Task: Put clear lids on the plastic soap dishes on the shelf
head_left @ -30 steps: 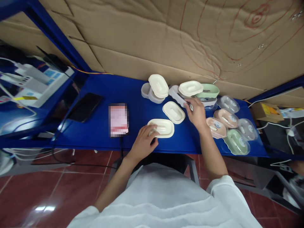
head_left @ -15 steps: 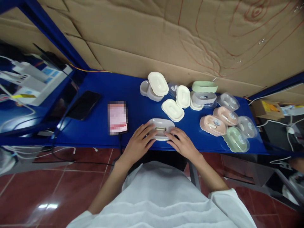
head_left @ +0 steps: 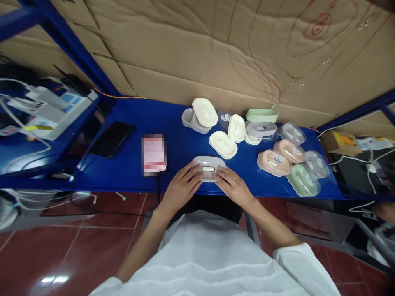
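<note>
Near the front edge of the blue table, a grey oval case (head_left: 208,161) has a cream insert showing through its central slot. My left hand (head_left: 182,187) grips its left end, fingers over the top and thumb at the near side. At the right end, my right hand (head_left: 234,187) grips it in the same way. Just behind lie a cream oval piece (head_left: 223,144), a smaller cream piece (head_left: 237,128) and another cream piece (head_left: 205,112) resting on grey parts. The underside of the held case is hidden.
Pink cases (head_left: 273,162), a green case (head_left: 304,181) and grey cases (head_left: 317,164) with clear covers lie at the right. A green ring (head_left: 262,115) stands behind. A blurred-screen device (head_left: 153,155) and black phone (head_left: 111,138) are left, near cables.
The cream edge seen below the grey case's near side no longer shows, and its slot looks more filled by the cream insert. Both hands stay at its ends; the view has shifted slightly.
</note>
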